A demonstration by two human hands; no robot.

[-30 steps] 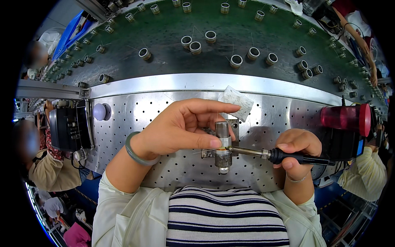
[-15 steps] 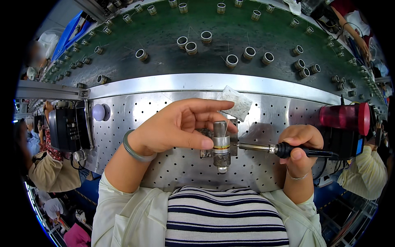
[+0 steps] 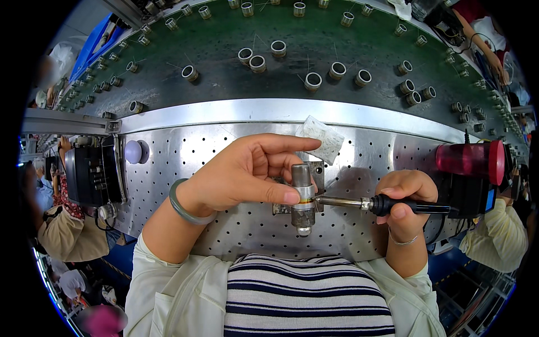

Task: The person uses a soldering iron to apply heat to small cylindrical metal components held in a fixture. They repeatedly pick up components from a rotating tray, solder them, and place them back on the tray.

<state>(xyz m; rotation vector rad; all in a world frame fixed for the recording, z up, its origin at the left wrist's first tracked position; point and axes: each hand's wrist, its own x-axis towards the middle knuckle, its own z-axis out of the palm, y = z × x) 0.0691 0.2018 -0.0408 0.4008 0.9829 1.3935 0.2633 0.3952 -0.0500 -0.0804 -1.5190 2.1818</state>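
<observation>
A small metal ring [image 3: 305, 194] with a yellowish band sits around an upright-looking cylindrical metal post [image 3: 301, 175] in front of me. My left hand [image 3: 238, 174] is at its left side, thumb pressed on the ring and the curled fingers partly hidden behind the post; its index finger stretches out toward a whitish pad [image 3: 325, 141]. In my right hand [image 3: 410, 196] is a soldering iron [image 3: 384, 204], held by its black handle. The iron's tip meets the ring's right side at the yellowish band. A metal block [image 3: 319, 168] lies behind the post.
Under the work is a perforated metal table [image 3: 168, 185]. Beyond its rail runs a green conveyor belt [image 3: 224, 90] with several metal rings bearing thin wires. A red cylinder [image 3: 469, 163] stands at right, a black device [image 3: 92, 174] and a purple ball [image 3: 133, 151] at left. Other people work on both sides.
The soldering iron has moved slightly left, its tip now against the ring. My left thumb has shifted a little right onto the ring. Rings on the belt have moved slightly left.
</observation>
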